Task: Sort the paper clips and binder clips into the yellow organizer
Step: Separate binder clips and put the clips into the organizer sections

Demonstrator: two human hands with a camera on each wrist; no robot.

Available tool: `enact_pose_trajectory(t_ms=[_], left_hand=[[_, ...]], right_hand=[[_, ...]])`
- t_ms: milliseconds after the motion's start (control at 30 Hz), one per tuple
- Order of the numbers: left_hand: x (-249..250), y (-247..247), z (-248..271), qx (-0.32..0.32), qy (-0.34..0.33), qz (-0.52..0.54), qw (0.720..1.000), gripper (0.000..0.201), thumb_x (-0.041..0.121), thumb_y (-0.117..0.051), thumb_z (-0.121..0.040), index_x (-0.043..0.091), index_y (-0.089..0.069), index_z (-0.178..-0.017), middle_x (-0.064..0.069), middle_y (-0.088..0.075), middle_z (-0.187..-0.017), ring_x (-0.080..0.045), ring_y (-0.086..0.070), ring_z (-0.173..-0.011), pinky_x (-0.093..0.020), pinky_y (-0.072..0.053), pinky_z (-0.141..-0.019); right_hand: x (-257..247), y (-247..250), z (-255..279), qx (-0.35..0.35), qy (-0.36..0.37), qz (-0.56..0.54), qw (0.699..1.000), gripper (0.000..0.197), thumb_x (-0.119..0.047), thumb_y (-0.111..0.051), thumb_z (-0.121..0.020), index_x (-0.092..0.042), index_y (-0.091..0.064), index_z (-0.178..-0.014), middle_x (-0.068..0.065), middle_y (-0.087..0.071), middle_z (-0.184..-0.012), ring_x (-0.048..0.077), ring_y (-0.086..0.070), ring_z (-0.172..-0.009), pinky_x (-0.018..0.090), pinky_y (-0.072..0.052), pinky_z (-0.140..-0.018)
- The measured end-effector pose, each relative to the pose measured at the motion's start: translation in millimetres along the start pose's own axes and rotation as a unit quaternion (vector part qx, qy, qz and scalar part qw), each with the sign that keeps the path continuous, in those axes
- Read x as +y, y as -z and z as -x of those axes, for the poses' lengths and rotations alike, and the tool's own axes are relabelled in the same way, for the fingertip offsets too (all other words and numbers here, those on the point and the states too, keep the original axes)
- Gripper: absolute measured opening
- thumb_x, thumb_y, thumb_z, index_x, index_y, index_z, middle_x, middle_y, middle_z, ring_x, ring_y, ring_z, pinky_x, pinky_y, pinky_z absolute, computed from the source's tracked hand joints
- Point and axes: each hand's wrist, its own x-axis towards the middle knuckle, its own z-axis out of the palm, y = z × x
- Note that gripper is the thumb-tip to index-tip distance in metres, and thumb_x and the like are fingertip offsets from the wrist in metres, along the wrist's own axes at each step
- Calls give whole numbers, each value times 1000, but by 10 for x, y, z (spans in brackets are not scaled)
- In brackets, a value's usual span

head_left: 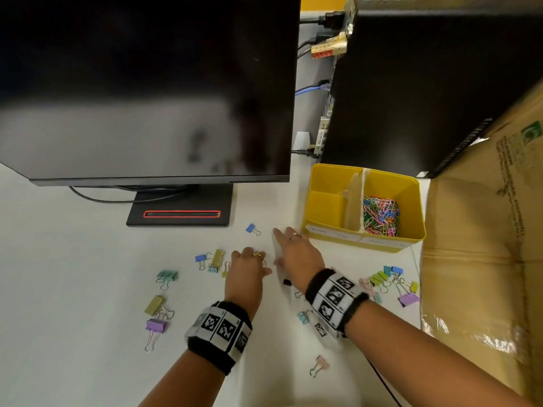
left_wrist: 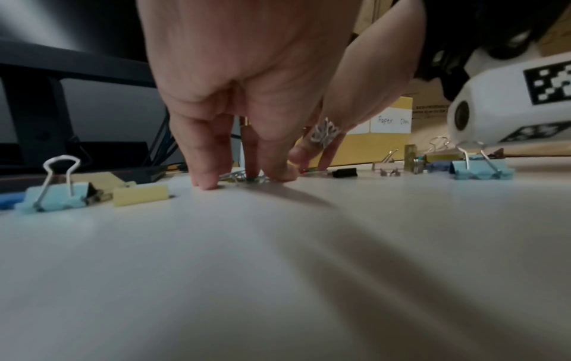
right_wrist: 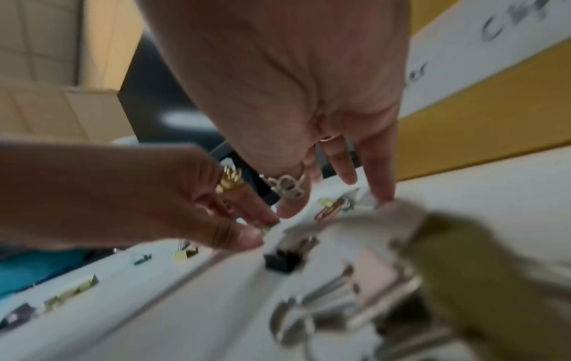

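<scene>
Pinching paper clips [left_wrist: 247, 179], the left hand [left_wrist: 247, 80] touches table [left_wrist: 278, 268].

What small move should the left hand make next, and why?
Probably lift. The left hand pinches a few loose paper clips flat on the table, and the yellow organizer holds a pile of paper clips in its right compartment, so they likely belong there.

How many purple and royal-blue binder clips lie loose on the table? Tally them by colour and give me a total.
Purple binder clips: 2 (the second at the far right)
Royal-blue binder clips: 3 (the others and)
Total: 5
</scene>
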Motion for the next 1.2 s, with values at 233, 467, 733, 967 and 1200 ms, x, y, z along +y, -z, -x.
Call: enact_pose_trajectory(t_ms=[233,467,733,967,1200], left_hand=[[-74,-54,-91,36,47,46,997,17,7,-53,-90,9,-63,-103,-9,-64,-103,-19,-58,-92,-20,-43,-72],[34,28,-24,26,9,-33,999,29,-9,-46,-86,6,-53,-111,-11,-53,-115,-22,-50,-102,-25,-48,-85],[-24,57,-72,-9,22,15,1000,43,-16,-40,-82,4,-51,-119,-11,-53,-120,-23,-51,-109,-26,-46,-93],[-410,588,100,-69,131,607,781,22,4,-36,-97,16,-53,-101,-7,-51,-91,-17,-52,-86,-23,-45,-81],[-611,504,262,-78,154,791,587,18,0,-41,-92,13,-54,-90,-2,-54,-85,-12,-54,-70,-22,-45,-73]], right_hand=[[-17,60,-84,-72,38,144,986,10,-4,-52,-83,-4,-57,-92,13,-61,-111,25,-57,-102,30,-39,-86],[126,-18,2,19,31,-72,997,22,7,-52,-80,0,-68,-94,22,-64,-103,31,-58,-99,34,-49,-84],[305,-36,-21,16,9,-298,954,33,24,-41,-71,9,-66,-85,14,-62,-74,23,-61,-69,21,-54,-71],[379,52,127,-89,-191,-747,631,30,11,-37,-91,-2,-63,-82,5,-58,-69,11,-52,-68,18,-52,-55],[431,71,295,-117,-244,-880,391,9,-5,-47,-65,-3,-55,-68,7,-44,-62,15,-37,-59,25,-45,-54]])
